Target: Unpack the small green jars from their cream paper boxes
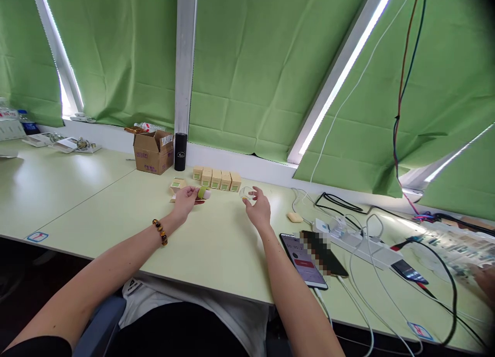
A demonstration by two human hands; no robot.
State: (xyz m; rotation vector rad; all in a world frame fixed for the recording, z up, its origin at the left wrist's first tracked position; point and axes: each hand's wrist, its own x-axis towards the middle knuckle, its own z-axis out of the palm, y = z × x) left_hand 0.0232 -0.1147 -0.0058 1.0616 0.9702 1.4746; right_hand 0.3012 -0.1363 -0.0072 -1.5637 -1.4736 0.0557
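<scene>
- Green curtains (240,68) across the upper frame.
- Pale table (224,248) across the lower half.
- Cardboard box (149,153), left of centre.
- Five small boxes (216,179) in a row, frame centre.
- Left hand (186,199), left of centre: fingers closed on green-and-white item (203,193).
- Right hand (258,208), centre, apart from left: curled at clear item (246,192); cannot tell whether gripped.

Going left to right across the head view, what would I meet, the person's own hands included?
Blue-capped bottle, cardboard box, left hand holding a small green-and-white item, rightmost small box of the row, right hand, phone with lit screen, white power strip, another person's hand.
</scene>
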